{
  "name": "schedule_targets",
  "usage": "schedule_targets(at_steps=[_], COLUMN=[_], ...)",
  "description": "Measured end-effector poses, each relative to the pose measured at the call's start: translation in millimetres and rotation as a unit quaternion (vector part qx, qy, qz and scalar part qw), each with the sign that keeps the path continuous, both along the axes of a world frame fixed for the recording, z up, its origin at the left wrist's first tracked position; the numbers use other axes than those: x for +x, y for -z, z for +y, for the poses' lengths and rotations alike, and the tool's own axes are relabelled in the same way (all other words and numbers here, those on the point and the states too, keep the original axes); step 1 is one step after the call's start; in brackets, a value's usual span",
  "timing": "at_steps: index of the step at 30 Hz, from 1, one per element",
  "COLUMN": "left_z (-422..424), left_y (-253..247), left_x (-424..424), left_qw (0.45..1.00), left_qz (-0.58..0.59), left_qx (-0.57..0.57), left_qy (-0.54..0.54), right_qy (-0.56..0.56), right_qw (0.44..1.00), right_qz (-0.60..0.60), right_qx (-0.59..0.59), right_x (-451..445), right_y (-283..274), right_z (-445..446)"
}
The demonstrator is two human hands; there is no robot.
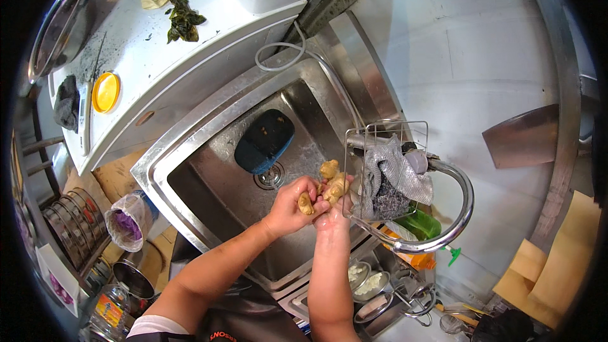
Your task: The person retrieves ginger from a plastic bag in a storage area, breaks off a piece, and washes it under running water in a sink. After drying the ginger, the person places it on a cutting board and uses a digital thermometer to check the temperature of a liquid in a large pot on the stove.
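Note:
Both hands are together over the right side of a stainless steel sink [190, 228]. My left hand [292, 204] grips a knob of ginger root [305, 204] between curled fingers and thumb. A larger, branching piece of ginger [336, 188] lies in my right hand [332, 216], palm up and wet-looking. The hands touch, and the left fingers cover part of the root, so I cannot tell whether the pieces are joined. Near the drain [270, 175] in the basin rests a dark blue-black oval container [265, 140] with small tan bits on it.
A wire caddy [346, 166] with grey cloths [396, 175] and a curved chrome faucet [468, 199] stand close beside my right hand. White counter [228, 4] at upper left holds wilted leaves [184, 20], a yellow lid [106, 92] and a scale [83, 118]. Metal bowls [373, 287] sit lower right.

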State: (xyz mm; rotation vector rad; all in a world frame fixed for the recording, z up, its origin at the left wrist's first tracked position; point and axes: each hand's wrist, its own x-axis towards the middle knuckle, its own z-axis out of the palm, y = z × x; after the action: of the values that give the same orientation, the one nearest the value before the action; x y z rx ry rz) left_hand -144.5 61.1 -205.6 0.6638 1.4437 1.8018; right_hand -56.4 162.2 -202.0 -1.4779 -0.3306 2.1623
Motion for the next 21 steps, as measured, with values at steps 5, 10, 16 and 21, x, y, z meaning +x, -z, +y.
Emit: schedule_targets(at_steps=[5, 10, 16, 21], left_z=[-3.8, 2.0, 9.7, 13.1], left_y=[4.4, -1.6, 0.8, -1.0], left_x=[-10.9, -24.1, -30.1, -36.2], left_qw=[0.996, 0.99, 0.994, 0.988], left_qz=[0.06, 0.106, 0.071, 0.11], left_qx=[-0.039, -0.019, -0.008, -0.004], left_qy=[0.061, 0.092, 0.084, 0.108], right_qy=[-0.016, 0.01, 0.039, 0.038], right_qw=[1.0, 0.999, 0.999, 0.999], right_qz=[-0.021, -0.036, 0.01, 0.004], right_qx=[-0.006, 0.029, -0.008, 0.016], right_x=[10.4, 11.4, 2.4, 6.3], right_y=[-3.0, 5.7, 7.7, 18.8], right_z=[-7.2, -15.6, -17.4, -13.7])
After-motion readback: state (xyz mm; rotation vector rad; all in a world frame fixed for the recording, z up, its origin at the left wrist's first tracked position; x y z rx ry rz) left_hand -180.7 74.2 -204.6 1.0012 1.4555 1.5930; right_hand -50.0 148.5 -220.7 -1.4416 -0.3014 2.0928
